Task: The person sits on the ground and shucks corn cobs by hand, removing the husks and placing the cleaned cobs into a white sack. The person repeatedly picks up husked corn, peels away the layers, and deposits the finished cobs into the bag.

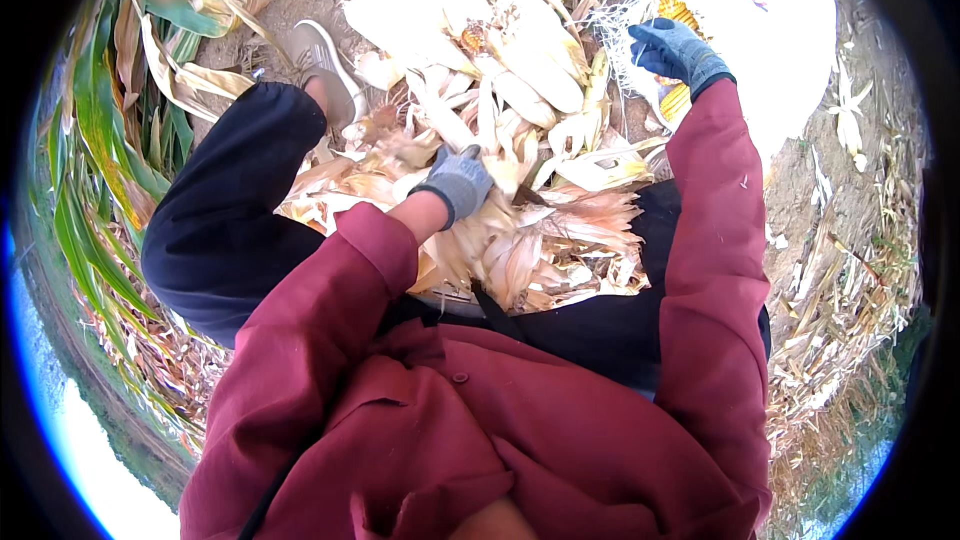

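Note:
My left hand (pixel 457 184), in a grey knit glove, is low among dry corn husks (pixel 517 259). Its fingers are curled beside a pale husk, and the grip is partly hidden. My right hand (pixel 675 52), in a blue-grey glove with dark blue on the palm side, hangs at the frayed mouth of a white woven sack (pixel 780 52). No cob shows in its loosely bent, parted fingers. Husked yellow corn cobs (pixel 677 9) show in the sack's opening, right beside this hand.
Unhusked corn ears (pixel 517 45) lie heaped ahead, some overexposed. Green and dry corn stalks (pixel 97 142) stand or lean on the left. My bent leg (pixel 232 210) and shoe (pixel 330 67) flank the husk pile. Husk scraps litter the soil (pixel 802 217) on the right.

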Demonstrator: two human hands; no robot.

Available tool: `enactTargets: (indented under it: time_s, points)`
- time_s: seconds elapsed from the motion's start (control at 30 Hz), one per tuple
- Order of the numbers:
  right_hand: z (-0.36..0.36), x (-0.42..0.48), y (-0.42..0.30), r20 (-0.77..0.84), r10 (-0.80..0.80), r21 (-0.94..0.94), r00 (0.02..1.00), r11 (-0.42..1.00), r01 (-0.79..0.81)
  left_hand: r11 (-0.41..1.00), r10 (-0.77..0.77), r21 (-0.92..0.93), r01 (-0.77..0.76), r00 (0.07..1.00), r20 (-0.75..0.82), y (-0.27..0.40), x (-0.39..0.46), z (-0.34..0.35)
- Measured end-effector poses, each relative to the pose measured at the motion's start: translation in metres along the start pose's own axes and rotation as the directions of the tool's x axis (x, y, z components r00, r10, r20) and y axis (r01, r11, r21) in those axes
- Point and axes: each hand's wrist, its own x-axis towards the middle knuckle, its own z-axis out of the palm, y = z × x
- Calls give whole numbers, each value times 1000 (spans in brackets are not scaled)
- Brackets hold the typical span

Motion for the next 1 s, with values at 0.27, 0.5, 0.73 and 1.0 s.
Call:
enactTargets:
  time_s: [0.27, 0.5, 0.73, 1.0]
  points:
    - [179, -9, -9, 56, -218, -965, 974, 240, 109, 996, -94, 23, 91, 975, 203, 0, -27, 72]
    - [180, -17, 11, -99, -420, -880, 902, 460, 117, 913, 32, -408, -18, 999, 26, -36, -71, 12]
    - [161, -127, -36, -80, -558, -729, 826, 598, 333, 904, -247, -426, 42, 863, -440, -73, -174, -81]
    - [242, -221, -34, 6, -709, -384, 706, 650, 656, -101, -105, -739, -666, 746, -658, -24, -120, -46]
